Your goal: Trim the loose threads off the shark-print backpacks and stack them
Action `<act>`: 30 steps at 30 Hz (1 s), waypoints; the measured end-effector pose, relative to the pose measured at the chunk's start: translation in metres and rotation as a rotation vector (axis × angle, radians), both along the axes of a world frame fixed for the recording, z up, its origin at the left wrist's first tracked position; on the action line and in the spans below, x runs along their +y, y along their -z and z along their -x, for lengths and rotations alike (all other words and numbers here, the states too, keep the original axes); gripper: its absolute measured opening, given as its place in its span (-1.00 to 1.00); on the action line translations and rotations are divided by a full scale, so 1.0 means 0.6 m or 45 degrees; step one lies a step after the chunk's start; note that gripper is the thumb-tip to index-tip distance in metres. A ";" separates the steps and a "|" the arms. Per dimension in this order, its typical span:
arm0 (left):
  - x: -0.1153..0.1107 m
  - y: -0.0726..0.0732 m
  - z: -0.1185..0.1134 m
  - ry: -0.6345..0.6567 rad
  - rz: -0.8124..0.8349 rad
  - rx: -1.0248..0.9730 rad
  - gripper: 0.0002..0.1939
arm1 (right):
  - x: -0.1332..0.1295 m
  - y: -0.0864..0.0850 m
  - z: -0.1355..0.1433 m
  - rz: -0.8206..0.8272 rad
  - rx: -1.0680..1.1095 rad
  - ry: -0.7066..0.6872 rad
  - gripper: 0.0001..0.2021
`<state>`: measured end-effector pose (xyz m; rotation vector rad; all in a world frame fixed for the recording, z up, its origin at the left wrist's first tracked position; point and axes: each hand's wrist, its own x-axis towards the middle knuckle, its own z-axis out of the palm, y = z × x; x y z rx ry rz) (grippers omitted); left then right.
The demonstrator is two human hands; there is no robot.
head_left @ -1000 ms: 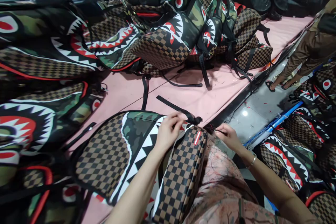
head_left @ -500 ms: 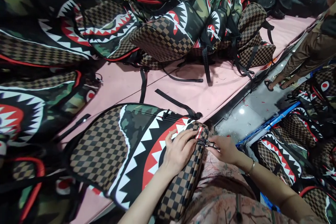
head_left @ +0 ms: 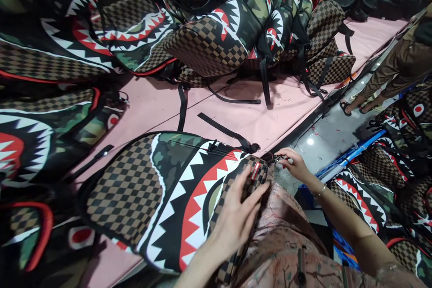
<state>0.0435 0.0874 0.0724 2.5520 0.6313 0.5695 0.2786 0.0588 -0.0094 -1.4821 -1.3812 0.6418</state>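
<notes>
Spreading our left hand (head_left: 232, 227) on the brown-checkered, shark-mouthed leather-look backpack (head_left: 124, 189) steadies it well while our right hand (head_left: 297, 167) pinches slim dark metal snips (head_left: 278, 158) beside its corner.

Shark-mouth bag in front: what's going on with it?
A person's left hand is spread on the shark-mouth bag, which lies on a pink surface. The right hand holds a small dark tool near the bag's corner; whether it touches is unclear. More patterned bags are heaped beyond.
</notes>
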 end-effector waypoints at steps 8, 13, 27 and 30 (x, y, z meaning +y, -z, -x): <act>-0.072 0.077 0.018 -0.472 -0.258 0.509 -0.20 | 0.079 0.009 -0.045 0.030 -0.056 -0.453 -0.88; -0.064 0.096 0.045 -0.426 -0.235 0.611 -0.24 | 0.108 0.000 -0.043 -0.019 -0.085 -0.678 -0.88; -0.069 0.087 0.051 -0.411 -0.216 0.627 -0.33 | 0.133 -0.023 -0.011 -0.128 -0.294 -1.073 -0.85; -0.071 0.088 0.049 -0.415 -0.216 0.635 -0.34 | 0.133 -0.040 0.005 -0.139 -0.395 -1.109 -0.85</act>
